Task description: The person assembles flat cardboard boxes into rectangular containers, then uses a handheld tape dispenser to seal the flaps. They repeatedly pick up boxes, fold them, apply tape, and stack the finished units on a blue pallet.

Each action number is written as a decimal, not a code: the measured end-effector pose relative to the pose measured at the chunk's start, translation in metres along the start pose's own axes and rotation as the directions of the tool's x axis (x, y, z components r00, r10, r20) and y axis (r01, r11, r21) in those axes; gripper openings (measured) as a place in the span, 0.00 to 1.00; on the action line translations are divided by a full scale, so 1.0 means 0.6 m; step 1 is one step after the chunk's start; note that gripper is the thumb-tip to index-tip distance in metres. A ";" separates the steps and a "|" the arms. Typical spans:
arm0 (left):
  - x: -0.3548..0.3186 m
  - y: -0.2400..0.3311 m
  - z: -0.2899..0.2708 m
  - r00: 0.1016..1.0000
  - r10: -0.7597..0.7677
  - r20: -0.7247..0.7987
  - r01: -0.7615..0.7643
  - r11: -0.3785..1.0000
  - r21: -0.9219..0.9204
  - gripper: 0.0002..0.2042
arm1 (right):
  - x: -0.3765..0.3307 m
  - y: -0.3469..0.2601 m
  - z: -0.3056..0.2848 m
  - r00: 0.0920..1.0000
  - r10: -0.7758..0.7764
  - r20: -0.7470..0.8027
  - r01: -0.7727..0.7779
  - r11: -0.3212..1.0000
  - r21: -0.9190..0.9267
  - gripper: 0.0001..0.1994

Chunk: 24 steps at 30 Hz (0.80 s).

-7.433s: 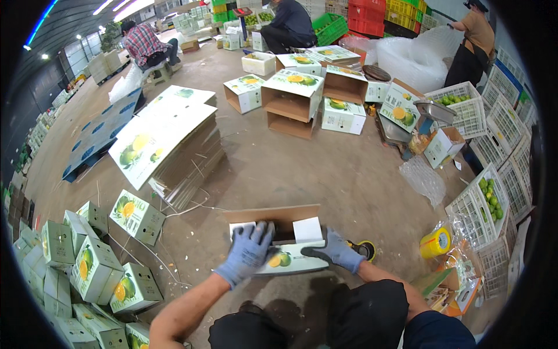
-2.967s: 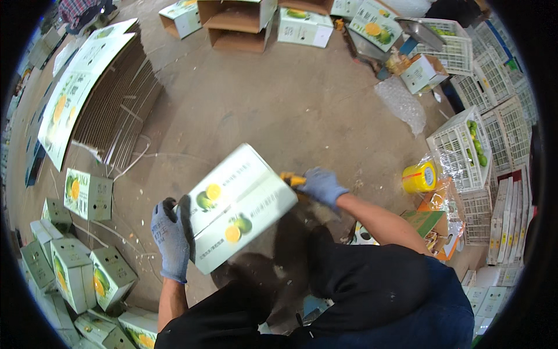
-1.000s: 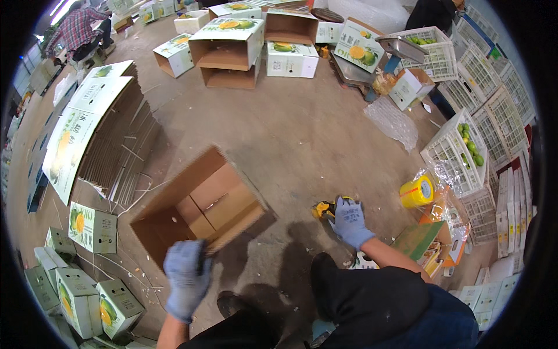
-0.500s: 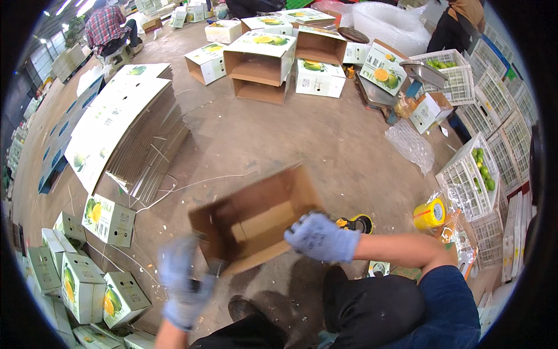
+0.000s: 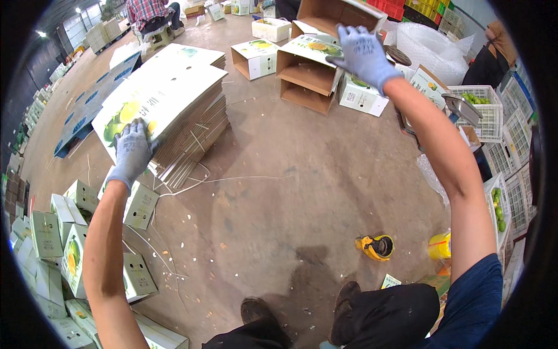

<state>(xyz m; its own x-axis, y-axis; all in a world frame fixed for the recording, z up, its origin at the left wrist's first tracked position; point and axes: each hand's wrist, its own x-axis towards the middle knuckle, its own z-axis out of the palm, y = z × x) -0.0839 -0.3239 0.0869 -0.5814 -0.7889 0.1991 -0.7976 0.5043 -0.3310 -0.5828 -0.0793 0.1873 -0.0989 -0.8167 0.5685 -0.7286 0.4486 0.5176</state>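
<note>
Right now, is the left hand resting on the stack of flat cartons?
Yes, the gloved left hand lies flat on the top sheet of the stack of flat cartons, near its front edge.

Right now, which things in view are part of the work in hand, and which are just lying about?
In hand:
left hand on the stack of flat cartons
right hand at an open cardboard box

Lying about:
yellow tape dispenser
white mesh crates
bubble wrap

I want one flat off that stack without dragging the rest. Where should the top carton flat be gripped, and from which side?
Probably by its near edge, coming from the person's side. The top flat lies face up on the stack, and its near edge overhangs the layers below, where the left hand already rests. Fingers could slip under there and peel it up alone.
</note>
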 end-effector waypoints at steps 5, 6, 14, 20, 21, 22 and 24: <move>-0.023 -0.006 -0.022 0.992 0.111 -0.064 -0.098 0.979 0.177 0.29 | -0.138 -0.106 -0.075 0.977 -0.109 0.183 0.046 0.947 0.317 0.36; -0.034 -0.012 -0.049 0.981 0.115 -0.157 -0.088 0.982 0.166 0.25 | -0.164 -0.114 -0.096 0.949 -0.114 0.295 -0.021 0.908 0.418 0.39; -0.305 0.038 -0.349 0.868 0.260 -0.423 -0.403 0.867 -0.294 0.19 | -0.256 -0.095 -0.260 0.916 0.279 0.287 -0.315 0.057 0.947 0.51; -0.472 0.200 -0.320 0.852 0.516 -0.091 -0.447 0.626 -0.639 0.21 | -0.380 -0.172 -0.284 0.757 0.244 0.606 -0.339 -0.645 0.684 0.44; -0.486 0.225 -0.295 0.828 0.560 -0.024 -0.425 0.598 -0.679 0.21 | -0.408 -0.190 -0.268 0.682 0.241 0.690 -0.447 -0.609 0.655 0.42; -0.502 0.253 -0.267 0.800 0.599 0.011 -0.422 0.575 -0.701 0.21 | -0.436 -0.209 -0.249 0.603 0.240 0.761 -0.542 -0.576 0.611 0.41; -0.509 0.289 -0.211 0.762 0.643 0.074 -0.345 0.500 -0.794 0.24 | -0.492 -0.239 -0.205 0.561 0.355 0.748 -0.623 -0.414 0.664 0.41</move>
<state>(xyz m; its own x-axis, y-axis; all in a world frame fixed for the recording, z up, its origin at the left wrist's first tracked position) -0.0648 0.0487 0.0853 -0.9443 -0.3027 -0.1290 -0.3256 0.8035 0.4983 -0.3658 0.1421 0.0237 -0.8211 -0.5702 0.0245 -0.0863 0.0816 -0.9929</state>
